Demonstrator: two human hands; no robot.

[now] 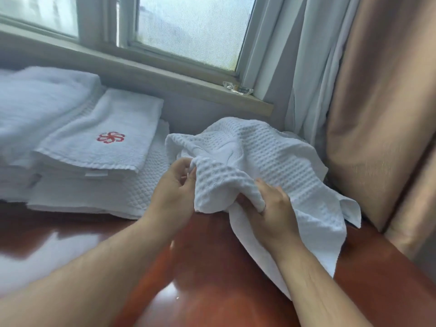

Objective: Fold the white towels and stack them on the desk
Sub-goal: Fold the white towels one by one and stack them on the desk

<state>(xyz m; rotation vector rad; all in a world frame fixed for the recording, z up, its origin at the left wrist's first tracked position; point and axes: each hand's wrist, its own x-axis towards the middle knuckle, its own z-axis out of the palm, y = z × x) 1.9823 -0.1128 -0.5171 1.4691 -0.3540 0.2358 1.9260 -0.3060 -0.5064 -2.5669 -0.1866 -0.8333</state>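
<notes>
Both our hands held the waffle towel (259, 149), left hand (173, 185) pinching an edge, right hand (271, 208) apparently curled into a fold; we judged it limp, best taken by corners.

Hands: left hand (174, 185) pinches an edge of the crumpled waffle towel (259, 156); right hand (271, 208) grips a bunched fold.
Desk: glossy reddish desk (200, 279), towel partly on it, rt side.
Stack: folded towels (77, 175) at left; top one w/ red flower emblem (110, 137).
Bkgd: window sill (165, 76), curtain (377, 114).
</notes>
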